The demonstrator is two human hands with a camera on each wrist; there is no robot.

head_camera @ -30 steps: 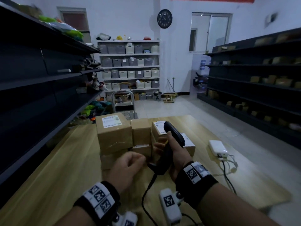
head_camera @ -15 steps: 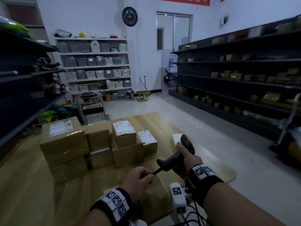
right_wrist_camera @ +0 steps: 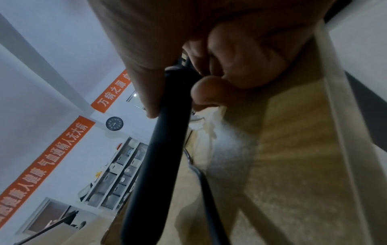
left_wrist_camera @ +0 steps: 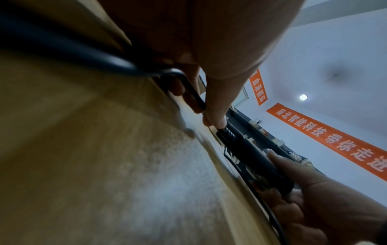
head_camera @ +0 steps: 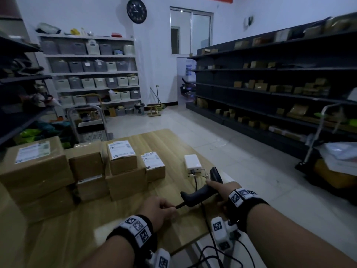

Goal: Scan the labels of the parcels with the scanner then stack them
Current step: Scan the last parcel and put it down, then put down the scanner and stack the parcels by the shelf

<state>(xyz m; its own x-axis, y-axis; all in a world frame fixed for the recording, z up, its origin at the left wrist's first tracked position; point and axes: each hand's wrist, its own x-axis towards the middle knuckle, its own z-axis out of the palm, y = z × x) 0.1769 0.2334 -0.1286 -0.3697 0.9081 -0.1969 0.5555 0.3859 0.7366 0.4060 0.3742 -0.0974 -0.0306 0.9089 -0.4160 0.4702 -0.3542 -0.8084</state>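
Head view: right hand (head_camera: 222,192) wraps the scanner (head_camera: 201,194) handle above the table (head_camera: 58,238); left hand (head_camera: 156,211) pinches its cable (head_camera: 178,206). Parcels (head_camera: 77,171) sit stacked left.

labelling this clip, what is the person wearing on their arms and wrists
Bare forearms, no sleeves. Each wrist has a black band carrying white square tags printed with black marker patterns: left wrist band, right wrist band. A white camera module with similar tags hangs under each wrist, thin black cables trailing.

Black scanner (head_camera: 201,192), brown parcels (head_camera: 123,182), white labels (head_camera: 120,149)
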